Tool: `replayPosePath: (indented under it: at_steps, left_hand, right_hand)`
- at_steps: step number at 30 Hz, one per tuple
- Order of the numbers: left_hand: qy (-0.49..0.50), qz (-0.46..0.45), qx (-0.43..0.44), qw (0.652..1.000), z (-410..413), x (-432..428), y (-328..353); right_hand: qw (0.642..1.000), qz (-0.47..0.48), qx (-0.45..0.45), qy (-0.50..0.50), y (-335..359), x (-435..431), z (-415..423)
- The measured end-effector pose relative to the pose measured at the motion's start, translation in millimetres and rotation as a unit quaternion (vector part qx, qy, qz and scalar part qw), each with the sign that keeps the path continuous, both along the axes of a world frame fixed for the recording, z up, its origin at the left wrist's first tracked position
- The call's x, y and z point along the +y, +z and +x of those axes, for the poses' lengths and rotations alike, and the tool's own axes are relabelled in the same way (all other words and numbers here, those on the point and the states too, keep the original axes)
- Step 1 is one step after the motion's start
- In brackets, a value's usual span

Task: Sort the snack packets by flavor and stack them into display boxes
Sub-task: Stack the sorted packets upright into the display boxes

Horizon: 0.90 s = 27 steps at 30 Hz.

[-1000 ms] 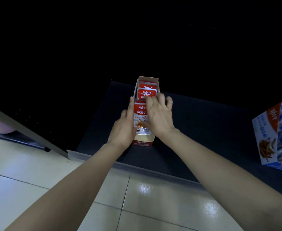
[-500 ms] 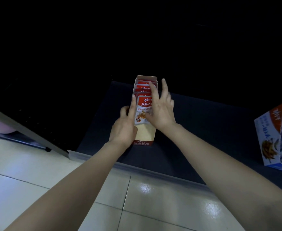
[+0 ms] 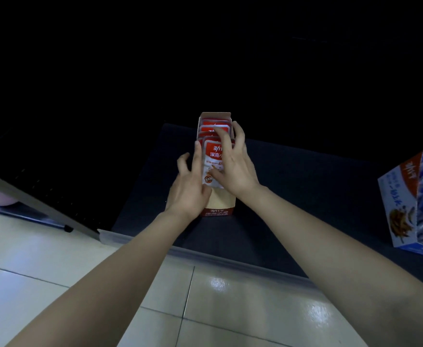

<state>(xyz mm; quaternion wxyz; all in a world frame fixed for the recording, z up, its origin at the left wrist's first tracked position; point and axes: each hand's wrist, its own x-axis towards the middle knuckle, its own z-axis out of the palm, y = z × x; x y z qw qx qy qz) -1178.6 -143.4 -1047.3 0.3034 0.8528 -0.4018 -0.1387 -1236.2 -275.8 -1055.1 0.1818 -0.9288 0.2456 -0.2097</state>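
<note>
A narrow red and tan display box [image 3: 221, 206] stands on the dark shelf mat, filled with several red snack packets [image 3: 211, 152] stacked upright front to back. My left hand [image 3: 190, 187] lies along the box's left side, fingers straight against the front packet's edge. My right hand [image 3: 233, 161] rests flat on the front packet's face, its fingers reaching over the packets behind. The lower part of the front packet is hidden by both hands.
A blue display box [image 3: 414, 207] with several blue packets stands tilted at the right edge of the mat [image 3: 293, 196]. A pale shelf lip [image 3: 205, 259] runs along the front, with white floor tiles below. A grey bar [image 3: 30, 204] slants at the left. The back is dark.
The red packets have been pushed back into a tighter, more upright stack. My right hand lowered its raised fingers onto the packets; my left hand stays at the box's left side.
</note>
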Motion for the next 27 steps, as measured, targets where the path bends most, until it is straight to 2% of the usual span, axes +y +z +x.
replayPosePath:
  at_steps: [4,9,16,22,27]
  left_hand:
    - [0.007,-0.034,0.039,0.999,4,-6,-1]
    - [0.026,-0.067,0.099,0.992,10,-11,3]
    - [0.013,-0.057,0.114,0.992,14,-12,3]
    - [0.015,-0.033,0.107,0.994,13,-7,3]
    - [0.024,-0.023,0.105,0.994,8,-5,3]
  right_hand:
    - [0.999,0.026,-0.008,0.024,-5,-6,-6]
    - [0.999,0.003,0.009,0.046,1,-7,-1]
    - [1.000,-0.018,-0.002,0.015,1,-2,4]
    - [0.997,0.074,0.003,0.016,-6,-2,4]
    - [0.996,0.085,0.025,-0.006,-7,0,-2]
